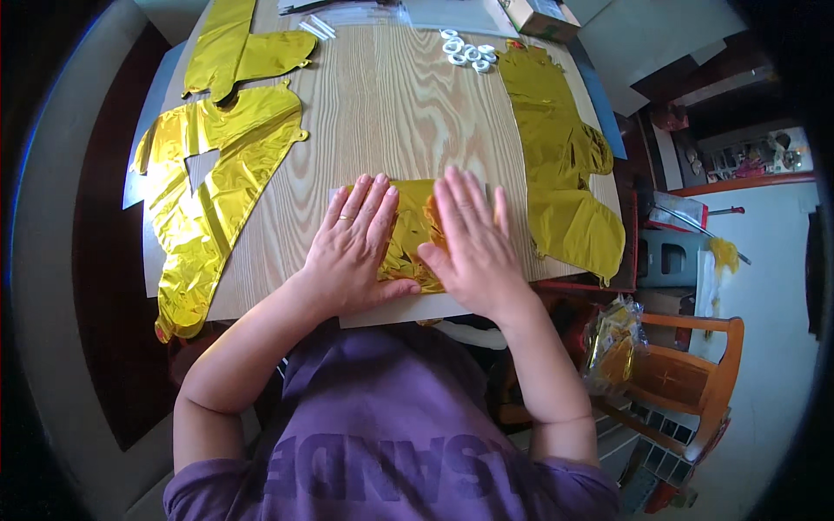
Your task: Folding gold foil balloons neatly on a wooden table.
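Observation:
A small folded gold foil balloon (413,227) lies near the front edge of the light wooden table (395,113). My left hand (354,243) lies flat on its left part, fingers spread, a ring on one finger. My right hand (469,239) presses flat on its right part. Both palms are down and neither grips anything. Most of the foil is hidden under the hands.
A large flat gold foil balloon (213,191) covers the table's left side, with another (234,48) behind it. A long gold foil balloon (560,152) lies along the right edge. White plastic rings (467,52) and a box (539,16) sit at the back. A wooden chair (686,373) stands at the right.

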`<state>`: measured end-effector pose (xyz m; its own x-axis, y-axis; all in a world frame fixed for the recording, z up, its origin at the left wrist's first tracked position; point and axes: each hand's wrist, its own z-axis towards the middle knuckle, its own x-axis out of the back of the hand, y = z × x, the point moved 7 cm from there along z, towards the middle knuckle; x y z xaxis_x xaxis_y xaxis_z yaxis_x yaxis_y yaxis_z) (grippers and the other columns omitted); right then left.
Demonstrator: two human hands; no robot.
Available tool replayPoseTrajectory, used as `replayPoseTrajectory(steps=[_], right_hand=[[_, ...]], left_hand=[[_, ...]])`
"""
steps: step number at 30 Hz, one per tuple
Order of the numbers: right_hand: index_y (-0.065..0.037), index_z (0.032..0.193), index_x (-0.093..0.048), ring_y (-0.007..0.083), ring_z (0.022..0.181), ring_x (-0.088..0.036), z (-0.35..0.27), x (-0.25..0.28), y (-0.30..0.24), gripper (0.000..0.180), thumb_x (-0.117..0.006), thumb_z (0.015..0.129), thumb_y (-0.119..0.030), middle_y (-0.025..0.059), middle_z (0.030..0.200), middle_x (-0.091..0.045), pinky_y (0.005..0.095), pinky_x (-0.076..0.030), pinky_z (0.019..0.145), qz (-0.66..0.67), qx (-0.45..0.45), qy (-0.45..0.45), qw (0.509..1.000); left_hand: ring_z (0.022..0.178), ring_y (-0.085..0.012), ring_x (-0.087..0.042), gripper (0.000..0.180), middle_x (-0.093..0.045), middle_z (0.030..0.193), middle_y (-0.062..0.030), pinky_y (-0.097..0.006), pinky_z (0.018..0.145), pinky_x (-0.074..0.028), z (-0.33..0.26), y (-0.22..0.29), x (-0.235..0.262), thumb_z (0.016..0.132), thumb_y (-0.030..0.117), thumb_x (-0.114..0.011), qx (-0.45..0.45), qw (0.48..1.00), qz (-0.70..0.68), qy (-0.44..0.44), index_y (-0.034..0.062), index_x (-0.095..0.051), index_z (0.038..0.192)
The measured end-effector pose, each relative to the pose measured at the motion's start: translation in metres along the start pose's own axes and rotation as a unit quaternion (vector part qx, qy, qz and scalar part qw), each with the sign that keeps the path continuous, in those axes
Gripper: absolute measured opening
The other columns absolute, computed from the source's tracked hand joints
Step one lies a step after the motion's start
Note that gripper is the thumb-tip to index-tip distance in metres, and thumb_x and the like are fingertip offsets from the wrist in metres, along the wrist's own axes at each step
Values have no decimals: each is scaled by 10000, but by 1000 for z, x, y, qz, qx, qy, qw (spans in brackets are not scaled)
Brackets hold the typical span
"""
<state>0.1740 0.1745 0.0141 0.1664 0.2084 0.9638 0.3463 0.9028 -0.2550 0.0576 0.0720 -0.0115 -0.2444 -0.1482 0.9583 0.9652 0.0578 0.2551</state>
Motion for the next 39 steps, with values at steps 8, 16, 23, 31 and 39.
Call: replayPoseTrajectory(steps=[8,16,23,31,39], right_hand=[[12,1575,-236,384,1536,-168,-1,-30,6,855,-491,987,-555,230,1648,-199,601,-64,1223,-17,0,8,1000],[8,1578,-226,409,1524,-200,0,-27,4,889,-560,955,-532,252,1638,-208,628,-101,1208,-31,-6,1,1000],[-4,1588,-200,397,1533,-178,0,-28,5,902,-511,966,-579,243,1643,-205,617,-74,1215,-27,-11,-12,999],[-4,1587,-203,401,1534,-167,-1,-28,5,916,-478,968,-621,252,1641,-202,611,-64,1218,-35,-12,-16,999],[-59,1621,-77,376,1558,-81,5,-21,-4,912,-457,971,-572,226,1668,-126,591,5,1229,-89,-37,-95,991]], left_hand=[[1546,-384,-146,1207,-224,1637,-243,-513,1248,-99,-10,-13,11,769,755,-653,27,999,-24,-27,-48,-224,1563],[1538,-379,-179,1015,-228,1643,-217,-527,1244,-139,-5,-17,50,847,567,-695,-40,997,-45,-46,34,-245,1583],[1510,-349,-280,891,-300,1627,-168,-539,1231,-186,-46,0,20,927,648,-505,-213,967,-63,-123,75,-301,1578],[1482,-366,-327,851,-353,1596,-173,-552,1211,-217,-60,-1,49,935,621,-526,-190,972,-21,-135,73,-337,1559],[1469,-440,-306,828,-387,1537,-281,-539,1218,-182,31,52,7,974,561,-491,54,988,-98,104,-74,-376,1491]])
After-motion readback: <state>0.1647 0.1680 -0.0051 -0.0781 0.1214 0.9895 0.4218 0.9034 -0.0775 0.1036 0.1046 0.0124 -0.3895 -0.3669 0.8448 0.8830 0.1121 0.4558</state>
